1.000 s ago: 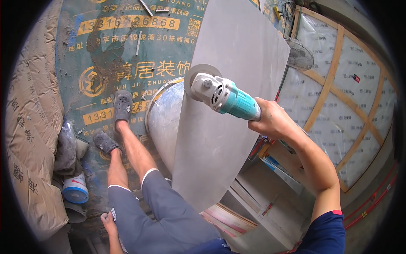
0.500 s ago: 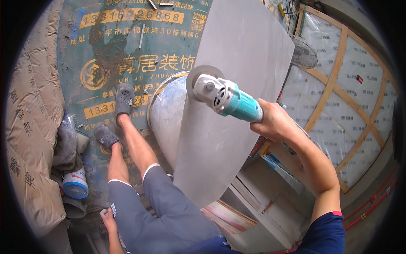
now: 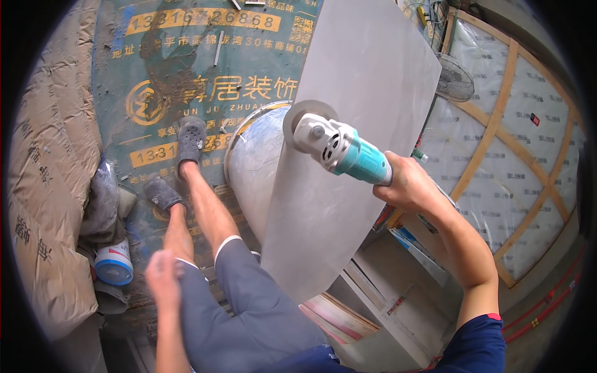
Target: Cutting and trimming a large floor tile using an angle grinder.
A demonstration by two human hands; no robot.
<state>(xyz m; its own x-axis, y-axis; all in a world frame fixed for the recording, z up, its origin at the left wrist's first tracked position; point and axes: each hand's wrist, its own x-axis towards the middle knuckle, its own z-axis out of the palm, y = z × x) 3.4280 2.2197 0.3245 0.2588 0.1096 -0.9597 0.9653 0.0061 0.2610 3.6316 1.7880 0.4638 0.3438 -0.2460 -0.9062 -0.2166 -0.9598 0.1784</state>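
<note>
- Our right hand (image 3: 407,183) grips the grinder (image 3: 360,160), its disc (image 3: 294,117) over the slab (image 3: 323,230)'s left edge — contact unclear.
- Our left hand (image 3: 163,276) blurs near the thigh (image 3: 208,304); we cannot tell its grip.
- We seem to be positioning; next calls for a steady wrist.

From the wearer's head, one wide fisheye view looks steeply down and forward over the grey shorts (image 3: 249,317). The grey slab (image 3: 354,81) lies near, its closest corner low in the middle, its far end cropped at the top
</note>
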